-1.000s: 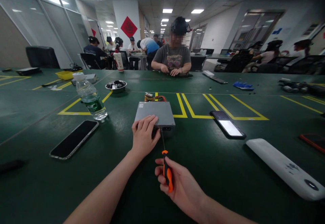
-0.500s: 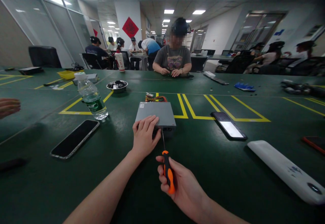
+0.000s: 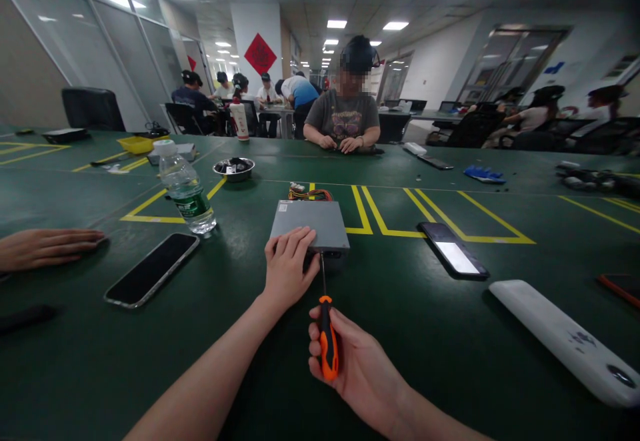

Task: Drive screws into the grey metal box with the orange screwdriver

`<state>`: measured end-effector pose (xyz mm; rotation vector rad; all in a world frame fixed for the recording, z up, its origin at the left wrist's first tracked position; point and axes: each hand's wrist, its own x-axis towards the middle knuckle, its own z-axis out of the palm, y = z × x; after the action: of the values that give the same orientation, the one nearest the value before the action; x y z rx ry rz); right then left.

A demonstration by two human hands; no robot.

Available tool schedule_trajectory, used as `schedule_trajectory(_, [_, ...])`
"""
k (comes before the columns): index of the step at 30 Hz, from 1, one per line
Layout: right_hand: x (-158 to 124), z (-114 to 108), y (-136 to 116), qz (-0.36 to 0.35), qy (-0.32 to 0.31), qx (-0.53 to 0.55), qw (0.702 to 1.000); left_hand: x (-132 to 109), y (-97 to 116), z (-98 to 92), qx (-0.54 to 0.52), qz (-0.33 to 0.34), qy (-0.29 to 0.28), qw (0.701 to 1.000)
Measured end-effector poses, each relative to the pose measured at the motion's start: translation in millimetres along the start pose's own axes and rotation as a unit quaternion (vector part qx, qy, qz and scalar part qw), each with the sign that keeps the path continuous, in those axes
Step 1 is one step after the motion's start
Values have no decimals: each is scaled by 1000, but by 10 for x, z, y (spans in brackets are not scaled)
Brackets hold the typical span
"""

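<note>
A flat grey metal box [image 3: 315,222] lies on the green table, with coloured wires [image 3: 310,194] at its far end. My left hand [image 3: 288,271] rests on the box's near left corner, fingers lying flat on the lid. My right hand [image 3: 353,362] is closed around the orange and black handle of a screwdriver [image 3: 327,334]. The thin shaft points away from me, its tip against the box's near face.
A black phone [image 3: 153,269] and a water bottle [image 3: 186,188] are left of the box. Another phone [image 3: 454,250] and a white remote [image 3: 565,341] lie right. Another person's hand [image 3: 47,247] rests at the left edge. A seated person [image 3: 344,115] works across the table by a metal bowl [image 3: 233,169].
Another person's hand has slid in from the left edge onto the table. The view has shifted slightly. My hands and the screwdriver stay at the box.
</note>
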<state>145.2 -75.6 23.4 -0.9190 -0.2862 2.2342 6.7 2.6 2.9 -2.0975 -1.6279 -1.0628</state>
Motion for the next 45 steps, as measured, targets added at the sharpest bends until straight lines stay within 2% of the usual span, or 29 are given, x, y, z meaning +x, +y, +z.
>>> schedule_trajectory(4, [34,-26,0,5,-9,21,1000,-2,-1,-11,1,-1,-5,1000])
schedule_trajectory(7, [50,-43,3,-25,-5,30,999,-4,-7,-7,3,-1,-8,1000])
schedule_trajectory(13, [40,-90,-16,-51,-16,-12,999,-3,-19,-3,6,11,-1,1000])
schedule_trajectory(18, [26,-109,-25,-85,38,-61,994,1,-22,-47,14,32,7,999])
schedule_trajectory(22, [-68,-30,49,-157,92,-98,978,-2,-41,-80,6,50,3,999])
schedule_trajectory(25, [-186,2,131,-223,109,-173,953,-9,-53,-94,-1,56,-4,998])
schedule_trajectory(27, [-250,-18,174,-279,134,-253,917,-13,-53,-96,-2,58,-4,998])
schedule_trajectory(29, [-284,-62,197,-338,162,-335,865,-16,-47,-93,-4,62,0,998])
schedule_trajectory(32, [-277,-139,193,-422,186,-440,770,-17,-34,-82,-10,64,6,998])
schedule_trajectory(34, [-251,-183,178,-468,196,-508,696,-15,-27,-76,-15,61,7,998])
schedule_trajectory(38, [-200,-225,190,-505,226,-638,535,-14,-13,-65,-20,48,4,999])
schedule_trajectory(40, [-179,-212,239,-512,218,-688,465,-15,-9,-54,-21,41,3,999])
schedule_trajectory(45, [-122,-138,351,-536,214,-745,335,-16,-10,-24,-24,29,8,999])
